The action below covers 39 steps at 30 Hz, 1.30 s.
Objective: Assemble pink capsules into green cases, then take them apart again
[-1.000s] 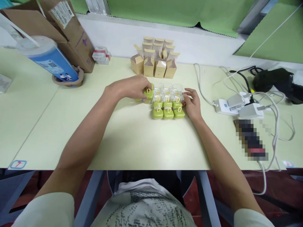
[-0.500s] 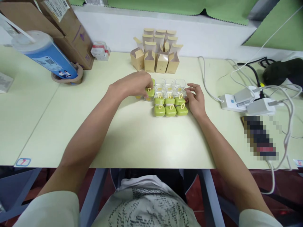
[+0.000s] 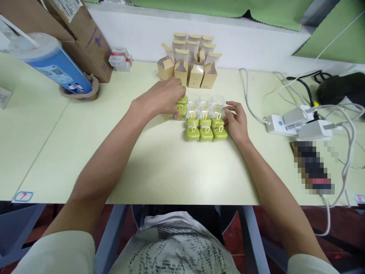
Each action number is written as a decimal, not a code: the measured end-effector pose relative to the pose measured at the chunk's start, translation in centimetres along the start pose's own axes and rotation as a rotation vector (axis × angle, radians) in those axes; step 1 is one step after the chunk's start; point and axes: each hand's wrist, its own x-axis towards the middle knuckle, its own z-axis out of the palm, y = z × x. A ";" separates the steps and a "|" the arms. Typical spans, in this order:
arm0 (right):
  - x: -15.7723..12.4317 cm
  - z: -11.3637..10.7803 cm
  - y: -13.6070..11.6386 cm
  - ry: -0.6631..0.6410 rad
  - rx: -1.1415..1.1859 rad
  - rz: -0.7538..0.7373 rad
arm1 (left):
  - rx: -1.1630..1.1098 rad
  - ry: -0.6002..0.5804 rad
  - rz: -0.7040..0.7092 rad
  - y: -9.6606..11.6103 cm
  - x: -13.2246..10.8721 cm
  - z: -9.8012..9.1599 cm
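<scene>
Small clear square containers (image 3: 205,100) stand packed together in rows on the table. Across the front, several carry green lids (image 3: 206,134) with pale yellow loops; those behind lack lids and show yellow spots inside. My left hand (image 3: 167,97) reaches over the left end, its thumb and fingers bent round a green-lidded container (image 3: 181,100) at the back. Its grip is partly hidden by the hand itself. At the right end, my right hand (image 3: 237,120) rests with fingers apart, fingertips against the outer clear containers.
Several open small cartons (image 3: 195,74) stand by the wall. On the left are a blue canister (image 3: 61,70), a large cardboard box (image 3: 92,49) and small red-white boxes (image 3: 120,59). A power strip (image 3: 281,125), cables and a blurred phone-like object (image 3: 312,165) lie on the right.
My left hand has shifted slightly away from me, from the nearer green-lidded container towards the one behind it. My right hand stays in place at the right end.
</scene>
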 end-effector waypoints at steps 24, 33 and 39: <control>-0.1 0.1 -0.6 -0.006 0.007 0.035 | -0.028 0.003 0.140 3.8 -0.8 -1.3; -0.2 0.2 -0.7 0.002 0.011 0.034 | -0.023 -0.020 0.135 4.9 -0.5 -0.1; -0.2 0.3 -0.7 0.019 0.016 0.036 | -0.091 -0.067 0.177 5.8 -0.7 -0.2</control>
